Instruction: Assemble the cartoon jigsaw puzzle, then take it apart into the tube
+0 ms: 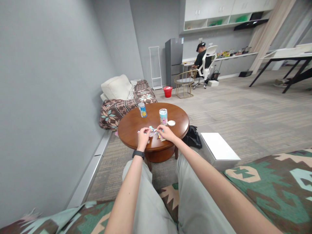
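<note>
Small colourful jigsaw pieces [153,129] lie loose near the front of a round brown wooden table [130,130]. My left hand [143,136] is over their left side, its thumb and fingers pinched together; what sits in the pinch is too small to make out. To the right, my right hand [166,132] pinches what looks like a jigsaw piece at its fingertips. Under that hand shows part of a joined puzzle section [161,138], mostly covered. A clear jar with a pink and blue picture [163,117] stands behind the right hand, with a white round lid [171,123] beside it.
A blue can with a silver lid [142,110] stands at the table's back left. Right of the table are a black bag [193,136] and a white box [219,146]. A covered couch [126,100] stands behind. Farther off, a person [200,58] sits near a red bucket [167,92].
</note>
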Motion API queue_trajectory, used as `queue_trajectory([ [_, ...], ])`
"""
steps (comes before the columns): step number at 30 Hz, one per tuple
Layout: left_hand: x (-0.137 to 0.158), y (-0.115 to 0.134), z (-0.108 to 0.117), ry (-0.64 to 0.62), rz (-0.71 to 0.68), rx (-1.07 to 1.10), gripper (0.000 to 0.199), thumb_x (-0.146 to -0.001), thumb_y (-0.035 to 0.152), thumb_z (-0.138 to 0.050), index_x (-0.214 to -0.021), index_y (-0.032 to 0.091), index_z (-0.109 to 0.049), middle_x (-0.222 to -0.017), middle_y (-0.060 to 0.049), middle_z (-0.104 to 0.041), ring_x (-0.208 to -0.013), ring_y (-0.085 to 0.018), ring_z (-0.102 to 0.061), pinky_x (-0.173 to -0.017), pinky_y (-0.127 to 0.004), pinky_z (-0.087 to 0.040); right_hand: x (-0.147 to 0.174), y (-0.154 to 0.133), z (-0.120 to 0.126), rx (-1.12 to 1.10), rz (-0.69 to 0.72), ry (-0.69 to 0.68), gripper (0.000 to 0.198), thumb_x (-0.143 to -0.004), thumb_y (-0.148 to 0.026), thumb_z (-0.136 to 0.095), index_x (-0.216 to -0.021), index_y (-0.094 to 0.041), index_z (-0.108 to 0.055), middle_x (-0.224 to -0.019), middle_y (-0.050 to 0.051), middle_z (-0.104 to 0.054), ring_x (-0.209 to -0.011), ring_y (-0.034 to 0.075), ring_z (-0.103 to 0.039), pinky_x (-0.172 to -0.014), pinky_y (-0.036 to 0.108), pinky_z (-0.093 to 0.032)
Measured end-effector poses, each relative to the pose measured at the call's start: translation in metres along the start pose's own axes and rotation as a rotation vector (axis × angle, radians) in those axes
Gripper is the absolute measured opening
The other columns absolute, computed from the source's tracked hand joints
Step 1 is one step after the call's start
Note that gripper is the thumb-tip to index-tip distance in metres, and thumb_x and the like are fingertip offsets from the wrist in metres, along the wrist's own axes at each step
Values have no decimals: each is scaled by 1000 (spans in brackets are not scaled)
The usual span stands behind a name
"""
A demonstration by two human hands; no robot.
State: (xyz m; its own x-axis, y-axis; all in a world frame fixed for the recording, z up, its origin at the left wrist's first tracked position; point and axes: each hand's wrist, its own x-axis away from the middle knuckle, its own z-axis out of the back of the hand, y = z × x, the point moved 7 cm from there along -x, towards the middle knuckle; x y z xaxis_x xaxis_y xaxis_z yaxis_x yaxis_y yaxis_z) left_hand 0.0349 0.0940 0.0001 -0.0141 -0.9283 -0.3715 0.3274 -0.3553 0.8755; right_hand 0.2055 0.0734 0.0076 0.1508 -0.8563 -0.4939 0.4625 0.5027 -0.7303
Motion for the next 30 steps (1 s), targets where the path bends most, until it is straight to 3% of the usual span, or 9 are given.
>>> queue_trajectory([
  [4, 1, 2, -8, -93, 23, -63, 13, -76, 23, -72, -86, 17, -68, -79, -5, -71, -74, -18, -66, -76, -31, -51, -1, 9, -1, -70, -76, -1, 8, -85, -24, -57, -87, -18, -63, -85, 4, -69, -82, 17, -63, -81, 31, -47],
  [10, 2, 12, -2, -9, -53, -154, 13, -77, 21, -70, -88, 16, -67, -93, -7, -68, -82, -18, -64, -81, -31, -51, 0, 11, -1, -120, -100, 8, 9, -81, -27, -62, -84, -19, -61, -80, 1, -68, -75, 15, -62, -75, 29, -48],
  [15, 8, 24, -20, -274, -105, -65, 13, -82, 29, -66, -88, 18, -70, -89, -4, -71, -84, -18, -65, -82, -30, -51, 1, 5, 0, -135, -79, -17, 7, -78, -25, -63, -82, -19, -62, -80, 1, -68, -77, 16, -63, -78, 29, -48],
  [17, 8, 25, -22, -304, -106, -57, 12, -83, 29, -64, -84, 18, -70, -85, -4, -72, -82, -18, -65, -80, -30, -50, 1, 3, 0, -119, -88, -28, 8, -78, -26, -63, -81, -19, -62, -80, 1, -69, -77, 16, -63, -78, 30, -48],
  [21, 4, 16, -11, -144, -30, -39, 11, -83, 27, -63, -86, 17, -68, -83, -4, -71, -79, -17, -65, -76, -28, -50, 1, 4, 6, -39, -102, 34, 11, -82, -19, -52, -80, -19, -63, -83, 3, -68, -82, 18, -63, -83, 32, -48],
  [26, 2, 6, -7, -74, 2, -131, 9, -83, 26, -63, -84, 18, -66, -79, -5, -70, -75, -18, -64, -77, -31, -50, 3, 14, 20, 73, -173, 183, 29, -65, -2, -44, -77, -20, -63, -91, 5, -66, -95, 21, -60, -94, 37, -45],
  [30, 1, 7, -4, -35, -38, -257, 8, -80, 22, -67, -86, 18, -69, -93, -8, -67, -81, -19, -63, -84, -35, -51, 2, 27, 18, -101, -288, 173, 32, -59, -2, -44, -76, -21, -63, -90, 3, -66, -95, 21, -59, -97, 36, -44],
])
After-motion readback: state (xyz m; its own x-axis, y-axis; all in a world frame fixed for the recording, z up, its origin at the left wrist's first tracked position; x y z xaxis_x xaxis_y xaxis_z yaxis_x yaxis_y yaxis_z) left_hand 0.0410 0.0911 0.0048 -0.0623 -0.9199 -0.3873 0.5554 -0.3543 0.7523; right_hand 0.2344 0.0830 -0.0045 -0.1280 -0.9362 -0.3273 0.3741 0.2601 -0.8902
